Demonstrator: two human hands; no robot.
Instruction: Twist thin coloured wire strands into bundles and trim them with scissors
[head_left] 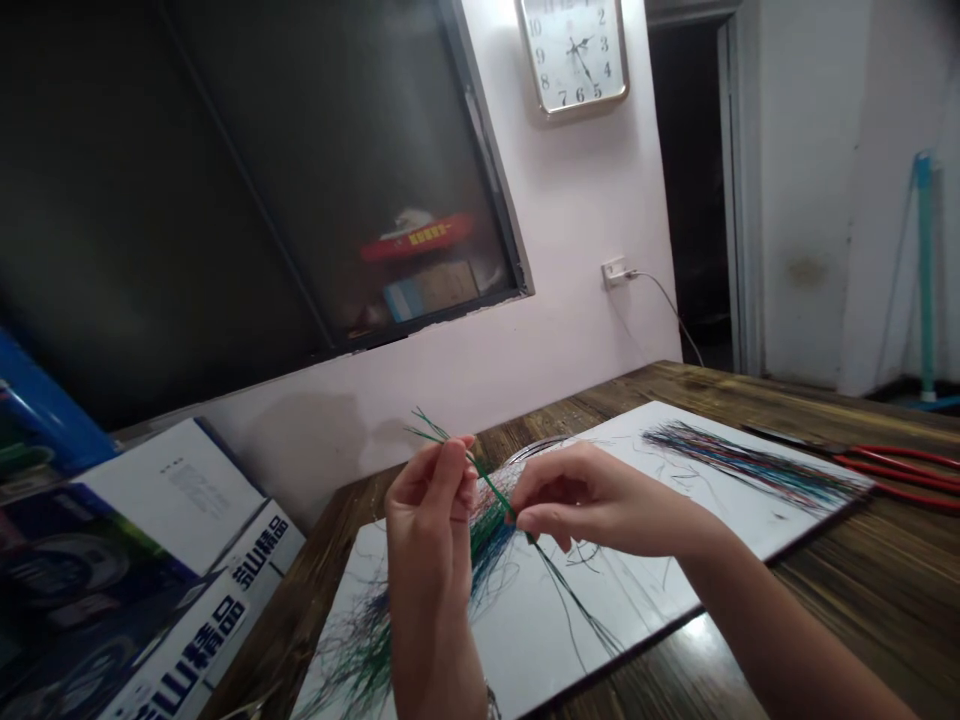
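Both hands hold a thin bundle of green wires (491,484) above a white board (592,610). My left hand (439,500) pinches it near its upper end, where a few loose tips fan out. Lower down, the fingers of my right hand (562,500) are closed on the same bundle, and the wire ends spread apart below. Behind and under my left hand lies a large loose pile of coloured wires (360,625), partly hidden by the hand and forearm. On the right part of the board rests a neater bundle of dark, red and blue wires (750,463).
Red-handled scissors (900,470) lie at the board's right edge on the wooden table (847,600). Printed boxes (172,500) stand at the left. A wall clock (576,55) hangs above a socket (616,274) with a plugged-in cable.
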